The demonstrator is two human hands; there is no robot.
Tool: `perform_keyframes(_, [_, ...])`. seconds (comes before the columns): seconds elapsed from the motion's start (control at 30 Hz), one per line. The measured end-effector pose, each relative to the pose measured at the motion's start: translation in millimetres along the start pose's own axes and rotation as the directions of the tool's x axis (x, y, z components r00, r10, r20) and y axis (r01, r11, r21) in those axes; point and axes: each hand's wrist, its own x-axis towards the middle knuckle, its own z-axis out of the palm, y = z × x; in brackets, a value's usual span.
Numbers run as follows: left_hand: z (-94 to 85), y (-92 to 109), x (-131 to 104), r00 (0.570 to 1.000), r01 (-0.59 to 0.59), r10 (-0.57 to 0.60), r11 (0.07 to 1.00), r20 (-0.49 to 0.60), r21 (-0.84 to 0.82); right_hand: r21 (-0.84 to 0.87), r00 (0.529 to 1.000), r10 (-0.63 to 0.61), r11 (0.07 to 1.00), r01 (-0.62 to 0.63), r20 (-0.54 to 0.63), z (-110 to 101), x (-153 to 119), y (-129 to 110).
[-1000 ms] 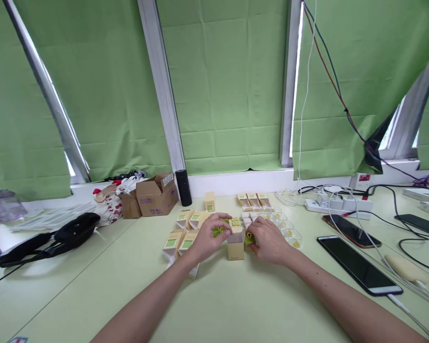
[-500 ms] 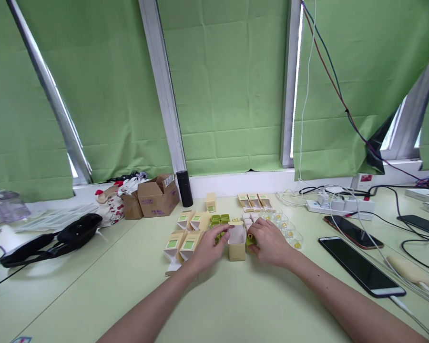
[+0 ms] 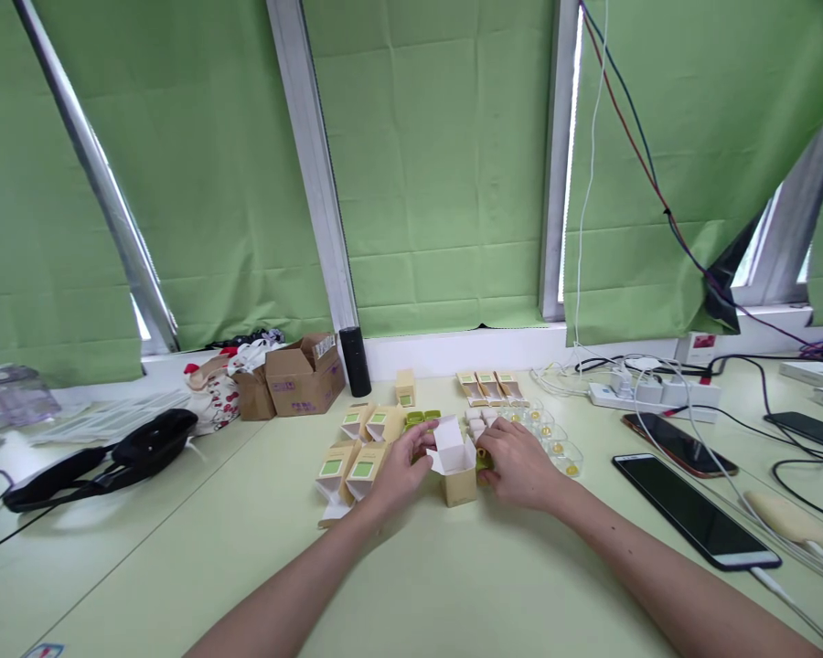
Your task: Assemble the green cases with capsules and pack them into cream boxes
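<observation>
A small tan cardboard box [image 3: 459,487] stands on the table between my hands, its white inner flaps raised. My left hand [image 3: 403,464] is at the box's left side, with curled fingers at its raised flaps. On the other side, my right hand [image 3: 518,461] is closed around a small green piece [image 3: 482,460], mostly hidden by the fingers. Several tan boxes with green labels [image 3: 361,469] lie left of my left hand. Green square containers [image 3: 422,419] and pale pink-white pieces [image 3: 478,419] sit behind the box. Clear cups with yellow centres [image 3: 566,460] are right of my right hand.
Three opened tan boxes [image 3: 492,388] and one closed box [image 3: 404,388] stand farther back. A brown carton [image 3: 305,375] and black cylinder [image 3: 354,362] are by the wall. Phones [image 3: 692,512], cables and a power strip [image 3: 651,397] lie right; a black pouch [image 3: 154,443] lies left.
The box's white flaps have come up and spread open, and the box has turned slightly. My left hand has shifted a little left; my right hand stays nearly in place with the green piece.
</observation>
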Motion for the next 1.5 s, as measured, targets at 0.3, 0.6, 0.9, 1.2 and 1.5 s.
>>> perform_keyframes(0.3, [-2.6, -5, 0, 1.0, 0.021, -0.022, 0.998, 0.014, 0.062, -0.003, 1.0, -0.011, 1.0, 0.011, 0.01, -1, 0, 2])
perform_keyframes(0.6, [-6.7, -7, -4, 0.999, 0.024, -0.013, 0.969, -0.046, 0.246, -0.015, 1.0, -0.006, 1.0, 0.006, 0.013, -2, 0, 1])
perform_keyframes(0.9, [-6.7, -9, -3, 0.999, 0.02, -0.013, 0.972, -0.034, 0.234, 0.25, 0.915, 0.19, 0.963, -0.103, -0.356, -3, 5, 23])
perform_keyframes(1.2, [-2.7, 4, -8, 0.998, 0.06, -0.063, 0.975, 0.009, 0.216, 0.757, 0.836, 0.308, 0.628, 0.18, -0.454, -2, 0, 2])
perform_keyframes(1.5, [-2.3, 6, -7, 0.997, 0.066, -0.074, 0.976, 0.032, 0.207, 0.646, 0.903, 0.066, 0.721, 0.252, -0.425, 4, -5, -6])
